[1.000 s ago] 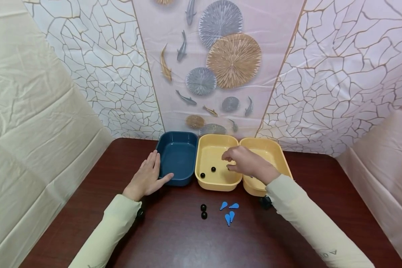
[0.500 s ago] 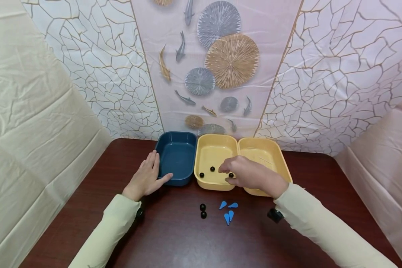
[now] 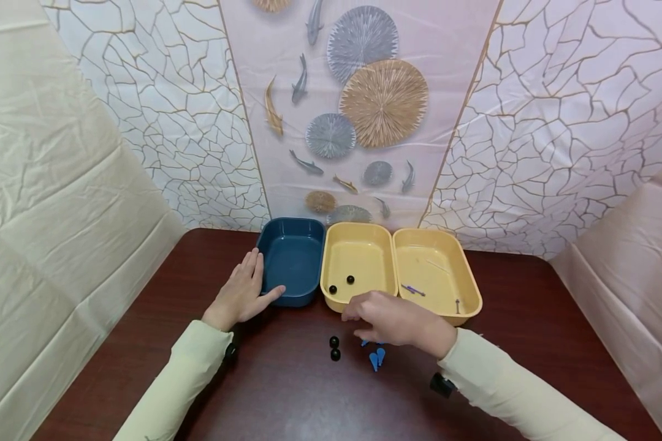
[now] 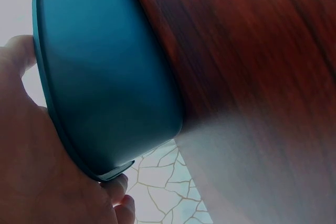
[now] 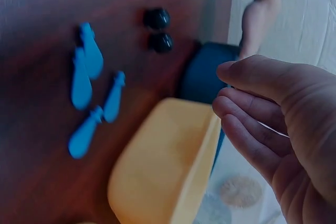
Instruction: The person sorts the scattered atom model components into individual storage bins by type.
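Observation:
My left hand [image 3: 239,293] rests with straight, spread fingers against the near left corner of the dark blue tray [image 3: 316,294]. In the left wrist view the thumb and fingertips touch that tray's rim [image 4: 44,82]. My right hand [image 3: 388,315] hovers over the near edge of the middle yellow tray [image 3: 357,230], fingers loosely bent. Nothing shows between thumb and fingers [image 5: 231,119] in the right wrist view. Inside the middle tray lie two black balls [image 3: 350,280]. Two more black balls [image 3: 334,348] sit on the table, beside several blue teardrop-shaped pieces [image 5: 84,132], partly hidden by the right hand in the head view.
A second yellow tray [image 3: 471,269] adjoins on the right, holding a few thin purple sticks [image 3: 414,290] and a pale thin stick [image 3: 437,266]. All three trays stand in a row on the dark wooden table [image 3: 287,392], before a patterned cloth backdrop [image 3: 198,110].
My right hand has moved from above the middle tray toward me, uncovering the purple sticks. The black ball seen by its fingers is no longer in sight. The left hand has stayed put.

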A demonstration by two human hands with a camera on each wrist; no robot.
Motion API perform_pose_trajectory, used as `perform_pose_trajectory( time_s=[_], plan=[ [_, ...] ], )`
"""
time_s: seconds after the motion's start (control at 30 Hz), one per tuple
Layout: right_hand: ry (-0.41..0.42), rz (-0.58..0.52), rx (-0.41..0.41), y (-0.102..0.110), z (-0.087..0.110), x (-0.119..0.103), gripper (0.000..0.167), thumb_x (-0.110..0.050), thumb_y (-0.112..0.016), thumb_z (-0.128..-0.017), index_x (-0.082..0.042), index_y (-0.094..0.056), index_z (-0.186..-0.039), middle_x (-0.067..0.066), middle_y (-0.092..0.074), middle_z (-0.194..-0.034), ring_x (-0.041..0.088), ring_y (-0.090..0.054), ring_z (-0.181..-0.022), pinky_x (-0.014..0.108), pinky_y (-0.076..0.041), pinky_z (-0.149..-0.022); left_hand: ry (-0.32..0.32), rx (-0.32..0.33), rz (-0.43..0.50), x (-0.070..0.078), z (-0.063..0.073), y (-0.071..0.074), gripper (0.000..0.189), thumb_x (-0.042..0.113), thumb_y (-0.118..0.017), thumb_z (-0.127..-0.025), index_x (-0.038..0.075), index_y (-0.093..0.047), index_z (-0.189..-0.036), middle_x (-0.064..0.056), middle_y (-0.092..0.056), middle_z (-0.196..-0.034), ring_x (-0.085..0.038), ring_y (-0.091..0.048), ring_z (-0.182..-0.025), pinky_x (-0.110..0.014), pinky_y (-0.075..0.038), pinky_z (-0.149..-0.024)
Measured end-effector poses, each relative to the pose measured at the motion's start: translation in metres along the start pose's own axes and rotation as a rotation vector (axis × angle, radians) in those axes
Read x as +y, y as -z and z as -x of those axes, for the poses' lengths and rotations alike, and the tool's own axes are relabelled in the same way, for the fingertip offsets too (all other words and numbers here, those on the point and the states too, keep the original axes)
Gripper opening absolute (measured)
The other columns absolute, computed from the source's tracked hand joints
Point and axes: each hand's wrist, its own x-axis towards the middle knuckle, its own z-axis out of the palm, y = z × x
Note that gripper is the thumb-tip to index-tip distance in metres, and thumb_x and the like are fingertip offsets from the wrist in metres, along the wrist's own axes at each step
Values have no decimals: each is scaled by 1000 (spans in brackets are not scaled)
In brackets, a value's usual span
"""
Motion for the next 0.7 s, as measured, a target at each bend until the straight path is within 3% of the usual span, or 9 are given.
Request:
perform_pose_trajectory(
  time_s=[0.37,0.7],
  plan=[
    [39,-21,-35,-33,-5,-12,24,-10,-82,-91,-6,-78,-114,4,-77,-108,10,-72,-95,16,-58,-82,3,5,12,0,0,0,102,61,-54,-103,-11,-15,-164,-29,-11,-175,-48,-14,-163,-62,-21,-131],
    [19,-63,-35,-53,-4,-12,11,-10,-81,-91,-10,-76,-101,-1,-70,-92,4,-64,-80,10,-49,-70,4,-4,8,-1,0,-1,103,61,-53,-103,-11,-14,-164,-28,-10,-176,-47,-13,-164,-61,-20,-132]
  ],
)
